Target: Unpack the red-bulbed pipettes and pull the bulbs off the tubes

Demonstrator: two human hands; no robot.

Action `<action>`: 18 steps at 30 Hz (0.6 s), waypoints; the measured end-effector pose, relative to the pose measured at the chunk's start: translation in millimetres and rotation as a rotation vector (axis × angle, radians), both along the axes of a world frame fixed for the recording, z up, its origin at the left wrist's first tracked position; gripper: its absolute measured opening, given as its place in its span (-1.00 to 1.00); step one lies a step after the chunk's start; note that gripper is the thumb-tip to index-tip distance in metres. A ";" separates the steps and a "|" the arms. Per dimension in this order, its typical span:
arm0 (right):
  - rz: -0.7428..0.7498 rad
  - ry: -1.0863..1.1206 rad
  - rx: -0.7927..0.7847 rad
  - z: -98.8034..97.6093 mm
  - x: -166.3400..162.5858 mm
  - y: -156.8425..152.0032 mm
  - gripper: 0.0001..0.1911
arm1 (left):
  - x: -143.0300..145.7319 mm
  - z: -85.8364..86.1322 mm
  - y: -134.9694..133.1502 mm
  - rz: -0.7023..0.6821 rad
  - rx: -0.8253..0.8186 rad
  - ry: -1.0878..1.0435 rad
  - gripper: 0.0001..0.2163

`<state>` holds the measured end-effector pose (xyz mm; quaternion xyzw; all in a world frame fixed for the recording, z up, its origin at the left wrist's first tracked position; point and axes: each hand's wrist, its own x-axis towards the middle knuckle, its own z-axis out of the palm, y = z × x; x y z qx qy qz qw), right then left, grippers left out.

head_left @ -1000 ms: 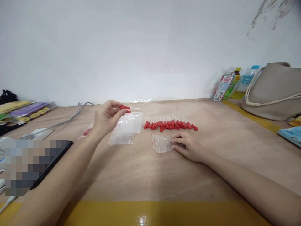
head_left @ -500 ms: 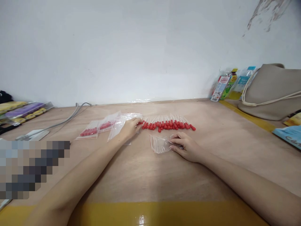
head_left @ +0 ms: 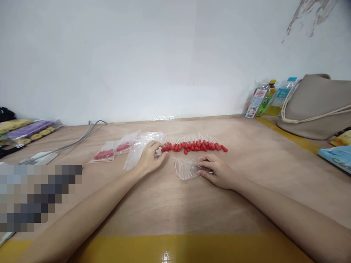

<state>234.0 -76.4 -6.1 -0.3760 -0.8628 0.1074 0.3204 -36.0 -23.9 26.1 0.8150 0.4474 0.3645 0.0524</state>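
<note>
A row of thin pale sticks with red rounded ends [head_left: 201, 145] lies on the table, red ends toward me. My left hand [head_left: 151, 157] is at the row's left end, thumb and forefinger apart, fingertips at the leftmost red pieces. My right hand [head_left: 218, 171] pinches a small clear zip bag [head_left: 186, 168] in front of the row; its mouth points left. Beside my left hand lie flat clear bags [head_left: 132, 154], partly covered by it. Farther left, two zip bags hold red-ended pieces, the nearer one [head_left: 103, 155] and another [head_left: 123, 147].
A grey cable [head_left: 78, 138] runs to a white power strip [head_left: 45, 157] at left, near packs of yellow and purple items [head_left: 30, 128]. Drink bottles [head_left: 282, 95], a carton [head_left: 256, 103] and a grey-beige bag [head_left: 315, 106] stand at right. A white wall [head_left: 164, 62] closes off the back.
My left hand has drawn slightly back and down, and its thumb and forefinger have parted from a red end. My right hand keeps the clear bag in nearly the same place.
</note>
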 end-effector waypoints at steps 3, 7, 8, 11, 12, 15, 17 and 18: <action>0.016 -0.021 0.014 0.8 0.0 -0.5 -0.70 | 8.8 -1.9 -24.2 -0.040 -0.024 -0.023 -0.83; 0.029 -0.106 0.015 3.4 0.2 -1.8 -0.57 | 21.1 -6.7 -45.3 -0.077 -0.181 -0.054 -0.71; 0.028 -0.132 0.013 4.2 0.2 -2.5 -0.54 | 22.8 -7.9 -47.7 -0.093 -0.215 -0.040 -0.68; 0.013 -0.220 -0.004 6.1 0.4 -5.2 -0.45 | 23.3 -10.9 -50.7 -0.152 -0.268 0.059 -0.60; 0.002 -0.249 -0.013 6.4 0.4 -6.1 -0.43 | 22.2 -11.5 -50.8 -0.165 -0.277 0.096 -0.58; -0.037 -0.296 -0.030 6.4 0.6 -8.6 -0.39 | 18.7 -13.4 -50.1 -0.166 -0.296 0.135 -0.55; -0.052 -0.290 -0.025 6.1 0.6 -9.7 -0.39 | 18.4 -16.2 -49.5 -0.167 -0.294 0.088 -0.56; -0.058 -0.281 -0.021 6.0 0.6 -10.0 -0.40 | 19.1 -18.1 -49.5 -0.171 -0.300 0.055 -0.59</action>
